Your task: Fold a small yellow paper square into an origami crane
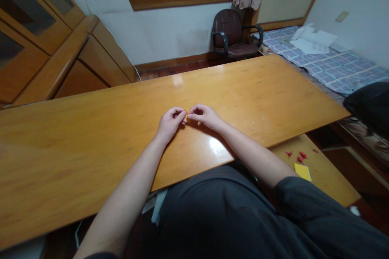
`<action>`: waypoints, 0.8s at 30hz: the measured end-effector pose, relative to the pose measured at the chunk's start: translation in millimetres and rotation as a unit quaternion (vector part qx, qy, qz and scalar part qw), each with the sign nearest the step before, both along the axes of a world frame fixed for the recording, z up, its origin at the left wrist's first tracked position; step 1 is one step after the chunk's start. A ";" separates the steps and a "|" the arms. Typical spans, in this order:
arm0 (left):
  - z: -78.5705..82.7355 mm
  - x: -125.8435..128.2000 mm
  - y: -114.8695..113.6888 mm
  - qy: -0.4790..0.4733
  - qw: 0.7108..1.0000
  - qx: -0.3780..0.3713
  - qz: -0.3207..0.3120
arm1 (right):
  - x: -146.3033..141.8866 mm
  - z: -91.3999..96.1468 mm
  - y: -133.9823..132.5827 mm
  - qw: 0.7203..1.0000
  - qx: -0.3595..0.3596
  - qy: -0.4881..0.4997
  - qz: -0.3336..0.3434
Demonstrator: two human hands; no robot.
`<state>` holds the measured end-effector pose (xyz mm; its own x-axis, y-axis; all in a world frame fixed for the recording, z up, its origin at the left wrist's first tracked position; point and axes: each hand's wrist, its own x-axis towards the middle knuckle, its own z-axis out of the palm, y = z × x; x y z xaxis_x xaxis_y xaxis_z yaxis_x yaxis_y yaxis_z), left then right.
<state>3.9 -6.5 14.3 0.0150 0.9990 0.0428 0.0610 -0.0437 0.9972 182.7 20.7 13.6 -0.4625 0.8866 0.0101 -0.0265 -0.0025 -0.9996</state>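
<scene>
Ok so your left hand and right hand are both pinching a tiny yellow bit, roughly midway between the tabletop's near and far edges. Red bits lie past its near edge, right side.

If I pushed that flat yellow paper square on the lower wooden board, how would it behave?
The flat yellow paper square is probably light, being small. Lying flat on the smooth-looking lower wooden board, it would likely slide rather than tip. Looking thin, it may bend when lifted, though one sheet or several is unclear.
</scene>
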 end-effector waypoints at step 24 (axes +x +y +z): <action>0.8 1.3 -3.2 -0.059 0.997 -0.014 -0.039 | 3.8 -0.6 -0.3 0.999 -0.009 0.035 0.026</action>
<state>5.2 -9.7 15.1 0.0884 0.9959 0.0215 -0.0599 -0.0163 0.9981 186.5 20.4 13.0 -0.5069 0.8615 0.0279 -0.0951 -0.0238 -0.9952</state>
